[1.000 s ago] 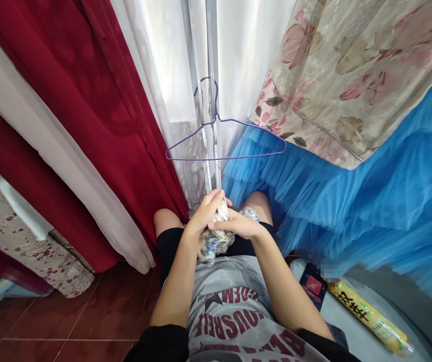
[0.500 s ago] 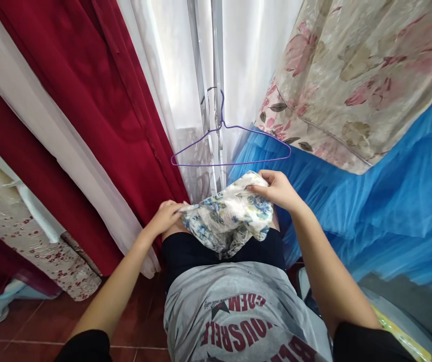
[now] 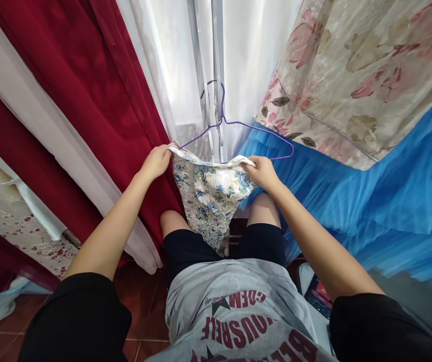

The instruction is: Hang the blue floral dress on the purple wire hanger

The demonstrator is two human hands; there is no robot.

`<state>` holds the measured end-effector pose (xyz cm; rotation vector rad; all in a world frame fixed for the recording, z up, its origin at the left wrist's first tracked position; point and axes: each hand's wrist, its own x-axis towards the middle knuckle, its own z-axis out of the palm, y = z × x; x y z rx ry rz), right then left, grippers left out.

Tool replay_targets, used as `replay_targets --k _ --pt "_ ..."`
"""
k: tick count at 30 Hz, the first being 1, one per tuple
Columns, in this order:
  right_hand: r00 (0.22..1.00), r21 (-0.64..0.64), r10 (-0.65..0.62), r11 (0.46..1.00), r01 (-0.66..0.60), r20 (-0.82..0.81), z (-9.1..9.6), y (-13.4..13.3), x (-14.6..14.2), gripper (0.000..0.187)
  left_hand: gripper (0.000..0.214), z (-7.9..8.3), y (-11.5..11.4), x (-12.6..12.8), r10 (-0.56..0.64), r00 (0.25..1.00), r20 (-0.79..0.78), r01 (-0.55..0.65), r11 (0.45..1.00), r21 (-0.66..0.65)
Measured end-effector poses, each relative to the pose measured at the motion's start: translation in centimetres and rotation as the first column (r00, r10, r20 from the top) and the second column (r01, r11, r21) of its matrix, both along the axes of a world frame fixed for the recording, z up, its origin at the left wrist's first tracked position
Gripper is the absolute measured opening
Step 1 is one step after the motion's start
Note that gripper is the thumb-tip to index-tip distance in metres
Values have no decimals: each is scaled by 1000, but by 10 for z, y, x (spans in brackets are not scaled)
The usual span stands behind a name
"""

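A thin white garment (image 3: pixel 216 191) with blue and yellow flowers hangs stretched between my hands, its white banded edge on top. My left hand (image 3: pixel 158 162) is closed on one end of that band, and my right hand (image 3: pixel 261 171) grips the other end. Folds hide the garment's exact kind. Behind it hangs a purple clothes hanger (image 3: pixel 255 125), its hook up at a clear hanging strip (image 3: pixel 218 60). The garment's top edge covers much of the hanger's bottom bar; I cannot tell whether they touch.
Red fabric (image 3: pixel 117 115) and white drapes (image 3: pixel 261 50) hang ahead and to the left. On the right are a floral cloth (image 3: pixel 336 90) and blue tulle (image 3: pixel 351 201). A dark phone-like object (image 3: pixel 318 296) lies low on the right, above red floor tiles (image 3: pixel 148 306).
Both hands have risen toward the hanger. The garment was bunched over my lap; now it is spread out and hangs from its band. My right hand has shifted left.
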<state>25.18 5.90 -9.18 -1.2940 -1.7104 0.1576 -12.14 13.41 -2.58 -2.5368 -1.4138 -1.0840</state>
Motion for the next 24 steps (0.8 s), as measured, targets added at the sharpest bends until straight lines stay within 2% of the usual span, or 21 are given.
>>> replay_targets --k 2,5,8,9,11,13,16,21,24 --pt "1000 -14 -8 1000 8 -15 -2 -5 -4 28 43 5 -2 18 -56 998 -4 56 998 21" --pt "999 -66 36 997 -35 10 -1 -13 -11 28 41 11 -14 45 -171 983 61 163 979 121" --pt "995 -72 97 993 -95 30 3 -25 -11 21 37 15 -28 62 -181 975 130 152 966 210" --pt "993 -54 112 992 -111 19 4 -31 -8 26 34 16 -32 65 -167 975 150 131 965 228" --pt "993 26 114 993 -113 -33 4 -43 0 57 28 16 -38 67 -139 975 175 92 963 252" --pt "994 128 49 991 -36 -100 3 -54 12 78 23 16 -43 67 -124 976 181 74 963 260" --pt "984 202 -120 968 146 -134 4 -59 32 85 18 16 -48 68 -116 980 164 71 964 255" --pt "962 152 -274 951 268 19 24 -42 56 77 15 12 -53 72 -128 979 159 81 958 274" --pt "958 136 -270 957 255 100 44 -38 66 48 16 13 -54 68 -75 985 158 32 965 259"
